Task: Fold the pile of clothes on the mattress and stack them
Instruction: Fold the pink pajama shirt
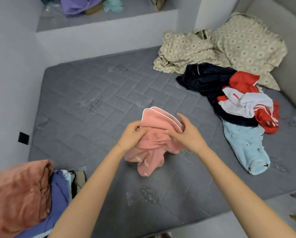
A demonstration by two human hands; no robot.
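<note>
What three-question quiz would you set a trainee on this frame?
1. True or false: the left hand and the right hand both hold the pink garment.
2. Which piece of the unfolded pile lies closest to the person? A) navy garment B) light blue garment C) red and white garment
3. Fill in: the unfolded pile lies on the mattress to the person's ____ side.
Key: 1 true; 2 B; 3 right.

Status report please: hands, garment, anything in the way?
Left hand and right hand grip pink garment. Unfolded pile lies at right. Nothing blocks them.
</note>
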